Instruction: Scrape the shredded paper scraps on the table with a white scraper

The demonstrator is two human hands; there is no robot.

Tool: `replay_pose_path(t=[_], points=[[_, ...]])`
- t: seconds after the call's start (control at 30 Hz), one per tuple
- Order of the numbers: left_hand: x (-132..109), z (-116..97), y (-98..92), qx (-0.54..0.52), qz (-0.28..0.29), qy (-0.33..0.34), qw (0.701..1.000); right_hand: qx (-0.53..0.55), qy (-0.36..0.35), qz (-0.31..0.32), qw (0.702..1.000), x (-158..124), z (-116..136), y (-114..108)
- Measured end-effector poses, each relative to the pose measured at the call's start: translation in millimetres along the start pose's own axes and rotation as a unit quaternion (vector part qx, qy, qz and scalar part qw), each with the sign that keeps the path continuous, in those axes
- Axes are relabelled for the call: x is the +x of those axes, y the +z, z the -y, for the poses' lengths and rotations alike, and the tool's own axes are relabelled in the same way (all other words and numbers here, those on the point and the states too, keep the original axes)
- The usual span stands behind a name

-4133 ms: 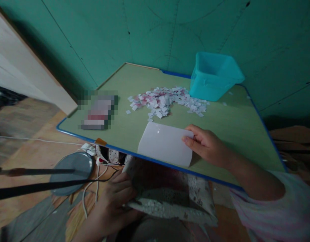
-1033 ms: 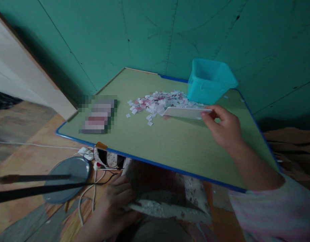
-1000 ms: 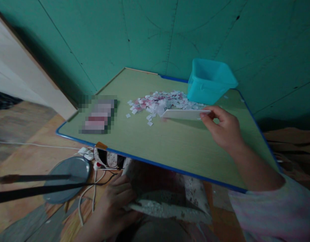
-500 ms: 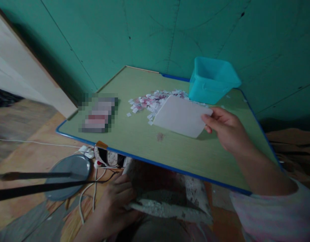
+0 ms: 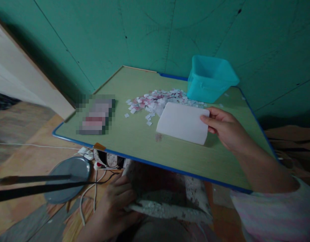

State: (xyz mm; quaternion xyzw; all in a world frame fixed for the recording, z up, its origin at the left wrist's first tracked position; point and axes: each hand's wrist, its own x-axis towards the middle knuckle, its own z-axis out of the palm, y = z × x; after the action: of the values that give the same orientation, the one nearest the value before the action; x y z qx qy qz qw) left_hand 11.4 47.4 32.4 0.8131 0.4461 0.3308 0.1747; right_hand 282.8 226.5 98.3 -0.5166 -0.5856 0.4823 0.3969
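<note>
My right hand (image 5: 227, 129) pinches the right edge of a white card (image 5: 182, 122) and holds it tilted just above the green table (image 5: 170, 151), close in front of a heap of small white and pink paper scraps (image 5: 157, 100). A turquoise plastic bin (image 5: 211, 82) stands behind the heap at the back right. My left hand (image 5: 114, 208) is below the table's near edge, fingers curled on a patterned cushion (image 5: 170, 205) in my lap.
A blurred flat object (image 5: 95, 114) lies on the table's left part. On the wooden floor to the left are a grey round stand base (image 5: 69, 178), white cables (image 5: 89, 195) and a dark pole (image 5: 31, 190). Green walls close in the table's far corner.
The card went from flat at the near table edge to edge-on at the scrap heap, then came back toward me; it now shows its white face tilted in my right hand. The left hand stayed put.
</note>
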Motion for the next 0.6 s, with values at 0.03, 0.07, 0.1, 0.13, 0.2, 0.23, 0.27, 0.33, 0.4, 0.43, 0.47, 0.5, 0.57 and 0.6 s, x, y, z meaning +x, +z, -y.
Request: replay_pose_path(t=[0.03, 0.07, 0.1, 0.13, 0.2, 0.23, 0.27, 0.33, 0.4, 0.43, 0.47, 0.5, 0.57, 0.6], points=[[-0.3, 0.2, 0.3, 0.002, 0.002, -0.001, 1.0, 0.002, 0.011, 0.001, 1.0, -0.4, 0.9, 0.5], [-0.5, 0.5, 0.6, 0.003, 0.004, -0.001, 1.0, 0.005, 0.023, 0.004, 1.0, -0.7, 1.7, 0.9], [-0.5, 0.8, 0.8, 0.004, 0.005, -0.003, 1.0, 0.008, 0.032, 0.008, 0.999, -0.9, 2.3, 1.1], [-0.2, 1.0, 1.0, 0.005, 0.006, -0.003, 1.0, 0.012, 0.04, 0.012, 0.999, -1.0, 2.8, 1.1], [1.0, 0.9, 1.3, 0.007, 0.001, 0.004, 1.0, 0.019, 0.049, 0.015, 0.999, -1.0, 3.3, 0.6], [1.6, 0.5, 1.5, 0.01, -0.002, 0.009, 1.0, 0.02, 0.05, 0.013, 0.998, -1.0, 3.5, 0.2], [2.1, 0.0, 1.6, 0.013, -0.004, 0.012, 1.0, 0.019, 0.05, 0.011, 0.999, -1.1, 3.8, -0.2], [1.9, -1.2, 2.0, 0.015, -0.005, 0.017, 1.0, 0.011, 0.05, 0.01, 0.999, -1.9, 4.8, -0.4], [0.2, -1.9, 2.5, 0.012, -0.003, 0.012, 1.0, 0.003, 0.055, 0.032, 0.998, -3.5, 6.4, 0.0], [-0.9, -2.0, 2.7, 0.009, 0.0, 0.007, 1.0, 0.001, 0.06, 0.053, 0.997, -4.4, 7.3, 0.3], [-2.0, -1.9, 2.9, 0.006, 0.003, 0.002, 1.0, 0.001, 0.064, 0.073, 0.995, -5.2, 8.1, 0.5], [-2.9, -1.6, 3.0, 0.004, 0.007, -0.001, 1.0, 0.004, 0.065, 0.087, 0.994, -5.7, 8.7, 0.6], [-3.6, -1.2, 3.3, -0.001, 0.007, 0.0, 1.0, 0.011, 0.062, 0.086, 0.994, -6.0, 9.2, 0.2], [-3.5, -1.1, 3.4, -0.002, 0.005, 0.003, 1.0, 0.011, 0.057, 0.071, 0.996, -5.7, 9.1, -0.3]])
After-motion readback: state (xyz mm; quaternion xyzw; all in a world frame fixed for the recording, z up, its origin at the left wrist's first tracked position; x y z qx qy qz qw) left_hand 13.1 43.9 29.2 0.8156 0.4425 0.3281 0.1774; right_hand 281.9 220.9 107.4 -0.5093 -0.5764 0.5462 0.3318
